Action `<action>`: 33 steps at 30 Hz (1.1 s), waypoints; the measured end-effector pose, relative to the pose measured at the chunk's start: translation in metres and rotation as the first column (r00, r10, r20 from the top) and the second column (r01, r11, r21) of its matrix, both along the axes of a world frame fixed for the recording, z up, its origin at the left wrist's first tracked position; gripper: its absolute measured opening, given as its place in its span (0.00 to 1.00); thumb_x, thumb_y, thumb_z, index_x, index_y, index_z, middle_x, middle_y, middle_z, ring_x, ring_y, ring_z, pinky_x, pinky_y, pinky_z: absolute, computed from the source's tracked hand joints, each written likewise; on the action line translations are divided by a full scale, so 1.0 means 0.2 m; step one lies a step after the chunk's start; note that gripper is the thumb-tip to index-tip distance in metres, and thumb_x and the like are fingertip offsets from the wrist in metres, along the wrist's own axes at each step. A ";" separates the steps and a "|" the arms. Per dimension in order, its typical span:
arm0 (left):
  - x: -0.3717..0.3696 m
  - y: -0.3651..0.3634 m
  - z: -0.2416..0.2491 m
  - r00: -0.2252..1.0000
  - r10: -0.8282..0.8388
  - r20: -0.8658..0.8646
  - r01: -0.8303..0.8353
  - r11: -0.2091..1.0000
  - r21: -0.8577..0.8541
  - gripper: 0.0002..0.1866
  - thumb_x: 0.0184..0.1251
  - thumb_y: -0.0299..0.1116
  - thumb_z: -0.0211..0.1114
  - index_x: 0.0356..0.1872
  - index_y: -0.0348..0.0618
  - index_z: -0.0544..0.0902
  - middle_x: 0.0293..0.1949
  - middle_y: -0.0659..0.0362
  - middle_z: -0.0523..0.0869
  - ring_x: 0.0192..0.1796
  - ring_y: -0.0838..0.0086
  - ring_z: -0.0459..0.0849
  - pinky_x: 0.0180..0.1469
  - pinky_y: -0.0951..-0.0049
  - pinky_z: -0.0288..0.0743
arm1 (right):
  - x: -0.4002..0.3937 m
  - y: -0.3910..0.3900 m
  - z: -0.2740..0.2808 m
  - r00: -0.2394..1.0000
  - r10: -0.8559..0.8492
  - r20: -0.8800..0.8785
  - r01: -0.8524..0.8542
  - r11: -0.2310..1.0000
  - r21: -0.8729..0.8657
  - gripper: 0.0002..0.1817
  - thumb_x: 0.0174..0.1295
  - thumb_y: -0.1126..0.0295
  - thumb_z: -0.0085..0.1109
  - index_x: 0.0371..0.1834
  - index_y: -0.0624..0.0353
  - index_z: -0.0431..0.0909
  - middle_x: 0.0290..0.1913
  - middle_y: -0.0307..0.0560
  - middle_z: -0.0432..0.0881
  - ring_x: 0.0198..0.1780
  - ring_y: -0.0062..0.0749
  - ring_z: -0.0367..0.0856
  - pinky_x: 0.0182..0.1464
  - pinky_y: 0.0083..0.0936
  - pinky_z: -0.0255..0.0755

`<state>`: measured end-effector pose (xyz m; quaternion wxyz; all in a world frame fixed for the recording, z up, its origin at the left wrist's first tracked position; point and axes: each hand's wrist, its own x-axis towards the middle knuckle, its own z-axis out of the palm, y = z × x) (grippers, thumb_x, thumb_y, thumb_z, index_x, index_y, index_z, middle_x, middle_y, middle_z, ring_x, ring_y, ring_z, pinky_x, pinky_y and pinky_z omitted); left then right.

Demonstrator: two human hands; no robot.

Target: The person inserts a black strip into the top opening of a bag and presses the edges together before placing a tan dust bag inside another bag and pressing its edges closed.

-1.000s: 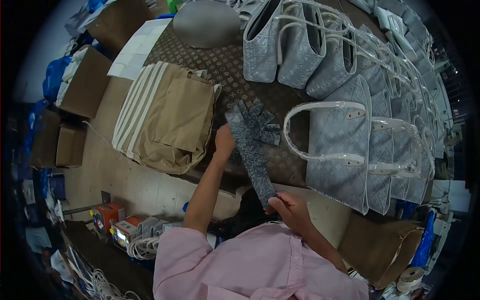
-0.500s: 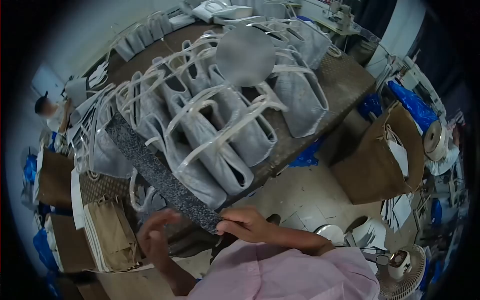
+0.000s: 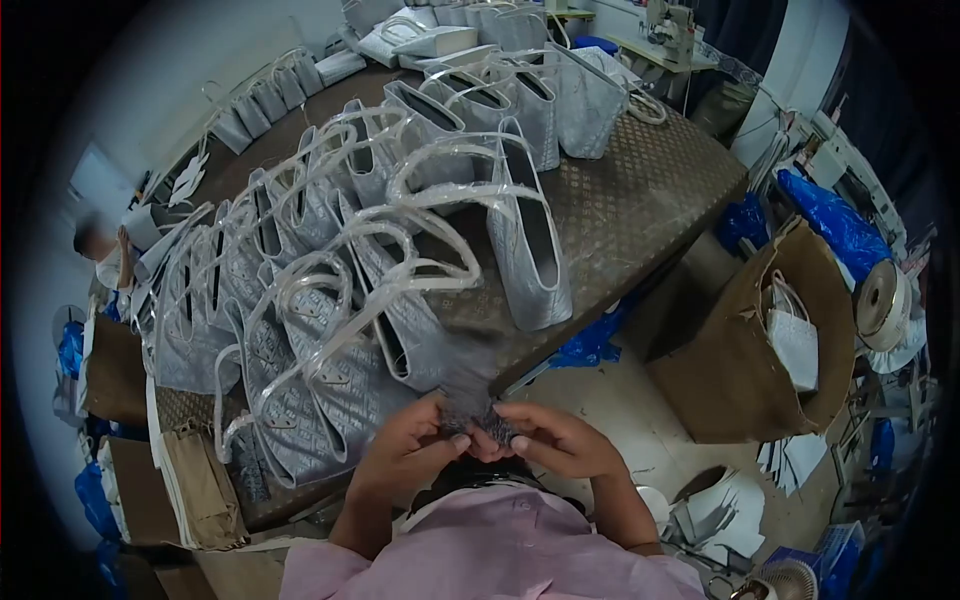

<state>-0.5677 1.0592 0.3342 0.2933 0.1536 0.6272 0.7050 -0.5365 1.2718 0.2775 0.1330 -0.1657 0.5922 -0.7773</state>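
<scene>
In front of my chest, at the table's near edge, both hands hold a dark grey speckled strip (image 3: 470,402). Its far part is smeared by motion. My left hand (image 3: 408,450) is closed on its left side, thumb pressed inward. Opposite it, my right hand (image 3: 565,440) pinches the right side between thumb and fingers. Just beyond my left hand stands a silver patterned handbag (image 3: 400,335) with handles wrapped in clear plastic. Another silver handbag (image 3: 530,250) stands farther off to the right.
More wrapped silver bags crowd the brown patterned table (image 3: 650,170). A second speckled piece (image 3: 250,470) lies at the near left, beside brown paper bags (image 3: 200,480). On the right, a large cardboard box (image 3: 720,370) holds a white bag (image 3: 792,345). A person (image 3: 110,255) sits far left.
The speckled strip has come from over the bags to in front of my chest. My left hand, apart from it before, now grips it too. My view has shifted over the table.
</scene>
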 end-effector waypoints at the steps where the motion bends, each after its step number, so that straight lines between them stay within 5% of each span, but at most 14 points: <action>1: -0.05 0.05 -0.04 1.000 0.012 -0.005 -0.012 1.000 0.013 0.13 0.62 0.16 0.49 0.48 0.30 0.71 0.36 0.55 0.82 0.41 0.76 0.81 0.45 0.77 0.74 | -0.07 0.04 -0.02 0.990 0.142 0.017 -0.141 0.987 -0.079 0.23 0.62 0.82 0.46 0.62 0.65 0.62 0.44 0.47 0.78 0.44 0.26 0.78 0.46 0.21 0.71; 3: -0.17 0.18 -0.16 0.991 0.050 0.121 -0.078 0.968 0.238 0.14 0.61 0.15 0.48 0.48 0.31 0.72 0.35 0.56 0.81 0.38 0.77 0.79 0.42 0.77 0.74 | -0.22 0.14 -0.08 0.936 0.338 0.097 -0.311 0.924 -0.222 0.33 0.59 0.85 0.49 0.69 0.61 0.51 0.47 0.44 0.74 0.51 0.26 0.75 0.51 0.23 0.68; 7: -0.44 0.46 -0.31 0.977 0.189 -0.103 -0.176 0.976 0.125 0.17 0.59 0.17 0.51 0.51 0.33 0.71 0.38 0.58 0.80 0.37 0.82 0.77 0.41 0.80 0.71 | -0.53 0.35 0.03 0.934 0.285 0.216 -0.222 0.935 -0.275 0.33 0.60 0.79 0.56 0.68 0.58 0.52 0.50 0.42 0.74 0.51 0.24 0.74 0.51 0.19 0.67; 10: -0.59 0.66 -0.23 0.927 0.205 -0.314 -0.170 0.976 0.133 0.19 0.60 0.19 0.54 0.54 0.35 0.71 0.38 0.58 0.80 0.37 0.83 0.76 0.43 0.79 0.72 | -0.69 0.46 0.05 0.981 -0.049 0.190 0.021 0.989 0.146 0.25 0.53 0.72 0.68 0.54 0.59 0.70 0.40 0.40 0.78 0.42 0.18 0.76 0.44 0.18 0.70; 11: -0.64 0.67 -0.21 0.957 0.207 -0.204 -0.189 0.976 0.106 0.17 0.59 0.21 0.59 0.51 0.36 0.74 0.38 0.59 0.81 0.39 0.83 0.77 0.44 0.79 0.71 | -0.75 0.51 0.09 0.980 -0.033 0.199 0.004 0.989 0.145 0.25 0.53 0.72 0.68 0.54 0.59 0.70 0.40 0.40 0.78 0.42 0.18 0.76 0.44 0.18 0.70; 13: -0.72 0.64 -0.18 0.956 0.269 -0.115 -0.262 0.962 0.076 0.15 0.58 0.21 0.60 0.48 0.35 0.76 0.38 0.60 0.81 0.39 0.83 0.77 0.43 0.80 0.71 | -0.92 0.68 0.18 0.900 -0.096 -0.425 0.367 0.692 0.621 0.16 0.50 0.74 0.68 0.43 0.59 0.77 0.30 0.43 0.77 0.32 0.18 0.74 0.38 0.18 0.69; 14: -0.74 0.60 -0.16 0.949 0.312 -0.031 -0.311 0.950 0.040 0.13 0.58 0.21 0.62 0.45 0.35 0.78 0.38 0.61 0.81 0.39 0.83 0.77 0.43 0.81 0.71 | -1.05 0.79 0.11 0.798 -0.177 -0.577 0.544 0.625 0.560 0.12 0.51 0.74 0.67 0.39 0.60 0.77 0.29 0.45 0.77 0.31 0.18 0.74 0.37 0.18 0.69; 15: -0.76 0.59 -0.16 0.894 0.439 -0.085 -0.438 0.898 0.036 0.10 0.56 0.21 0.63 0.41 0.36 0.80 0.33 0.64 0.81 0.36 0.83 0.78 0.39 0.83 0.71 | -1.19 0.92 0.03 0.664 -0.246 -0.706 0.697 0.547 0.464 0.08 0.51 0.73 0.66 0.34 0.60 0.78 0.28 0.47 0.76 0.29 0.19 0.74 0.35 0.19 0.68; 17: -0.77 0.54 -0.14 0.636 0.716 -0.288 -0.767 0.628 -0.134 0.09 0.58 0.24 0.62 0.40 0.35 0.80 0.25 0.65 0.79 0.27 0.84 0.75 0.30 0.83 0.69 | -1.48 1.12 0.01 0.709 -0.543 -0.449 0.669 0.318 0.672 0.06 0.55 0.72 0.61 0.34 0.61 0.78 0.32 0.48 0.80 0.34 0.22 0.78 0.37 0.21 0.70; 20: -0.67 0.40 -0.19 0.416 0.908 0.048 -0.875 0.385 0.295 0.11 0.66 0.33 0.58 0.41 0.33 0.78 0.18 0.66 0.71 0.19 0.83 0.68 0.22 0.82 0.60 | -1.77 1.19 -0.08 0.659 -0.703 -0.266 0.733 0.521 0.438 0.07 0.61 0.69 0.57 0.34 0.60 0.80 0.21 0.43 0.73 0.21 0.29 0.63 0.27 0.18 0.61; 22: -0.63 0.50 -0.17 0.317 0.948 0.034 -0.822 0.257 0.508 0.15 0.70 0.37 0.54 0.44 0.32 0.77 0.19 0.65 0.69 0.20 0.80 0.68 0.24 0.79 0.62 | -1.74 0.96 -0.05 0.888 -0.350 -0.297 0.448 0.804 0.392 0.10 0.58 0.69 0.60 0.41 0.59 0.80 0.33 0.48 0.79 0.38 0.27 0.79 0.38 0.22 0.71; 24: -0.67 0.68 -0.19 0.166 0.986 0.018 -0.873 0.138 0.469 0.14 0.70 0.35 0.54 0.46 0.32 0.76 0.24 0.62 0.72 0.24 0.77 0.71 0.29 0.76 0.67 | -1.75 0.76 -0.07 0.710 -0.013 -0.704 0.277 0.924 0.263 0.16 0.56 0.67 0.63 0.47 0.58 0.78 0.37 0.49 0.79 0.38 0.38 0.80 0.38 0.26 0.73; 29: -0.63 1.01 -0.31 -0.044 0.997 -0.057 -0.931 -0.020 0.364 0.17 0.70 0.32 0.52 0.56 0.33 0.71 0.36 0.55 0.80 0.26 0.79 0.73 0.30 0.80 0.68 | -1.71 0.57 -0.06 0.690 0.382 -0.615 -0.095 0.890 0.446 0.26 0.48 0.73 0.68 0.53 0.58 0.74 0.41 0.48 0.80 0.37 0.43 0.80 0.39 0.30 0.74; 33: -0.50 1.17 -0.30 -0.225 0.965 -0.132 -0.936 -0.177 0.305 0.20 0.73 0.34 0.48 0.61 0.37 0.64 0.32 0.56 0.80 0.21 0.82 0.71 0.25 0.82 0.65 | -1.87 0.65 -0.13 0.596 0.283 -0.752 -0.096 0.954 0.283 0.21 0.51 0.71 0.67 0.50 0.60 0.76 0.36 0.48 0.81 0.34 0.38 0.80 0.37 0.27 0.73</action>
